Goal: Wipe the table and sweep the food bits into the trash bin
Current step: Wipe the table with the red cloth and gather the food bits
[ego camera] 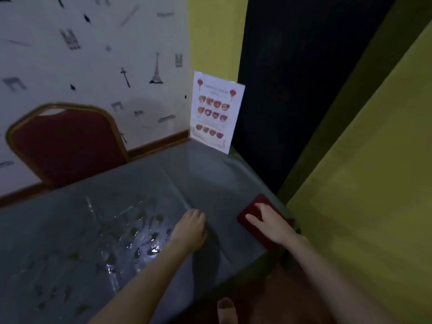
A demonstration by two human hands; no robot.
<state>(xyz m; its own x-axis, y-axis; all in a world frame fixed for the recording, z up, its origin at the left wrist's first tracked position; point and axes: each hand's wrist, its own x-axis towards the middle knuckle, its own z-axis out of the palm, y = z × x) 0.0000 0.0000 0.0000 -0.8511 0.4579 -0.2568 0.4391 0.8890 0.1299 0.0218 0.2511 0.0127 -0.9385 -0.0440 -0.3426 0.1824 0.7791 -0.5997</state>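
Red cloth (251,212) lies at the table (210,174) right edge, pressed flat under right hand (268,222), fingers straight, ready to wipe. Left hand (190,226) rests on table, fingers curled, holding nothing, likely bracing. Green food bits (140,216) lie left of it; bin not visible.

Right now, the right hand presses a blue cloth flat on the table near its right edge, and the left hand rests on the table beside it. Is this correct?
Not quite: the cloth is red, not blue, as the head view shows. The rest holds: the right hand presses it flat on the table near its right edge, and the left hand rests on the table beside it.
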